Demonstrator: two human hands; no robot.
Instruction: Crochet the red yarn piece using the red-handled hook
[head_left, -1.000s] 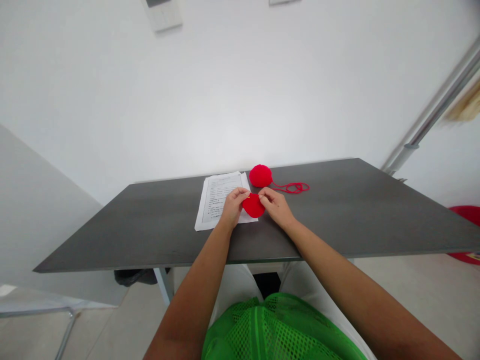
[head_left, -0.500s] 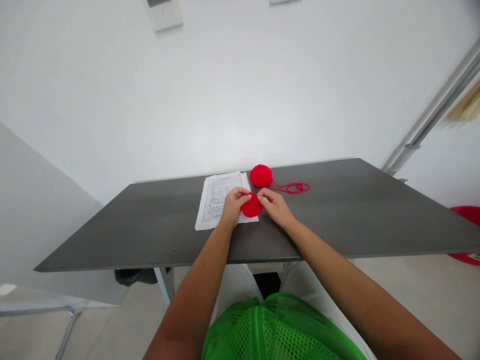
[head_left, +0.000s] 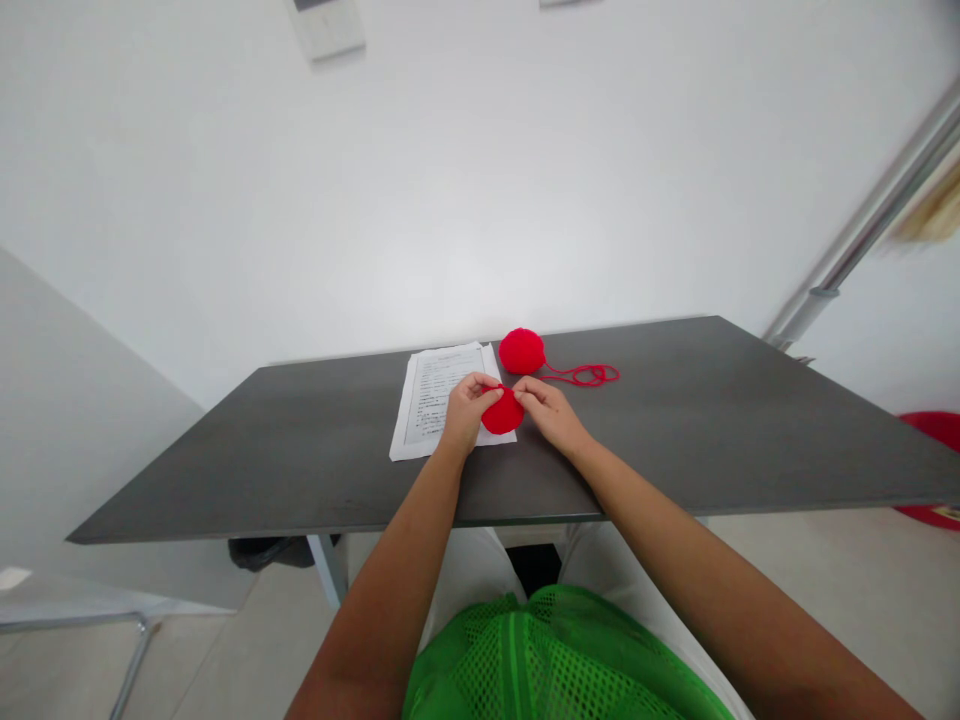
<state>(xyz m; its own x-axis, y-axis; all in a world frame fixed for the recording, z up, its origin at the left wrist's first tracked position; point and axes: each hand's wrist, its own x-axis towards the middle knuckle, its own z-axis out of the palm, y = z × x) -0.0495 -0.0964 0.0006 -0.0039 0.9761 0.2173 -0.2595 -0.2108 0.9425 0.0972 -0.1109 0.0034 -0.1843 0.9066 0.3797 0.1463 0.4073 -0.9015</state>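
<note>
A round red piece (head_left: 502, 413), which looks like yarn work, is held between my two hands above the lower right part of a printed paper (head_left: 429, 398). My left hand (head_left: 466, 408) pinches its upper left edge between thumb and fingers. At its upper right edge, my right hand (head_left: 550, 408) pinches it the same way. Just behind the hands sits a red ball of yarn (head_left: 522, 352), with a loose loop of red strand (head_left: 592, 375) lying to its right. Whether a small tool is in the fingers cannot be made out.
The dark grey table (head_left: 300, 450) stands against a white wall. A black bag (head_left: 274, 552) shows below its front left edge. Beyond the right end are a red round object (head_left: 930, 428) and a metal pole (head_left: 892, 195).
</note>
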